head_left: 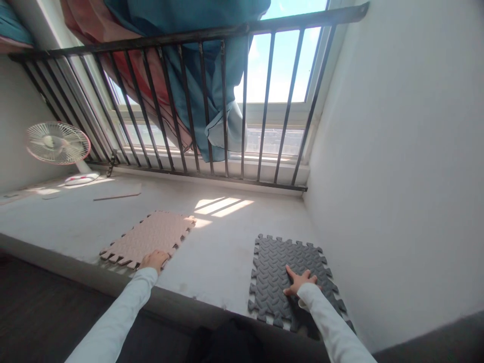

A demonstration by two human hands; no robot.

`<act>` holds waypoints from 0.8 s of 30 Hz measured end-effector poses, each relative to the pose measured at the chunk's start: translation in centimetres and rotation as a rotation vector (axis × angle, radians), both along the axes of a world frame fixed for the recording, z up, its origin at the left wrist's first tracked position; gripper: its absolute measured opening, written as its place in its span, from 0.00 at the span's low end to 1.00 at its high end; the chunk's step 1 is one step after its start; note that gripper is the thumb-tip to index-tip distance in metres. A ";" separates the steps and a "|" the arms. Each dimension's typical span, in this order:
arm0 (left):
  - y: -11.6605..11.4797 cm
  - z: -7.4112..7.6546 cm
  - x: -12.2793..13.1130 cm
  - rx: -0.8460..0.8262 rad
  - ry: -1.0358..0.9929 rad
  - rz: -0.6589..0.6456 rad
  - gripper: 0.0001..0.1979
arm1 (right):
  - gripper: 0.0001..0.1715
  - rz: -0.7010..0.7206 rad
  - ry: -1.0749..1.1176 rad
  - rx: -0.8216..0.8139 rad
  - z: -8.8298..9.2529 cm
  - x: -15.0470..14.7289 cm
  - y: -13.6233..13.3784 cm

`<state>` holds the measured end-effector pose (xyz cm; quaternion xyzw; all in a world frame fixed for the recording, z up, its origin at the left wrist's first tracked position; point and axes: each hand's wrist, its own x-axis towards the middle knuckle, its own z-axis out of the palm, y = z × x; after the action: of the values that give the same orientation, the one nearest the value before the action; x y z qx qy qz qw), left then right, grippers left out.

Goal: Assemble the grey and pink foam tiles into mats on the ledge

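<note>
My left hand (155, 259) is at the near right corner of a pink interlocking foam mat (149, 234), its fingers curled down around the edge. The mat lies on a white ledge and has notched edges all round. The fingertips are partly hidden. Over to the right, my right hand (301, 282) rests with fingers spread on a black foam mat (270, 272) with a raised tread pattern. This black mat lies on the ledge close to the right wall. My forearm covers part of its near side.
A black metal railing (207, 35) runs along the back before a window (282, 70) and a teal and pink curtain (189, 75). At far left stands a white fan (58, 143). A thin strip (117, 196) lies on the ledge (212, 262), whose front edge drops to a dark floor.
</note>
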<state>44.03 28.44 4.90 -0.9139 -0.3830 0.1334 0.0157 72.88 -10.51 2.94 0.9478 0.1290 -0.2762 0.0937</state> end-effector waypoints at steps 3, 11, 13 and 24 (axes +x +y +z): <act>-0.1 0.2 0.2 -0.011 -0.029 0.032 0.22 | 0.51 0.010 0.000 0.003 0.1 0.0 -0.1; 0.8 -0.1 0.4 -0.027 0.019 0.041 0.22 | 0.49 0.014 -0.005 0.009 -0.1 0.1 -0.1; 0.9 0.0 0.4 -0.025 0.018 0.055 0.22 | 0.49 0.016 -0.007 0.015 -0.1 0.1 -0.2; 1.7 -0.6 0.2 0.004 0.032 0.032 0.21 | 0.49 0.019 -0.020 0.031 -0.3 0.0 -0.2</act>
<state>44.25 30.10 4.29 -0.9054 -0.3975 0.1474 0.0217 72.92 -10.75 2.60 0.9505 0.1416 -0.2639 0.0827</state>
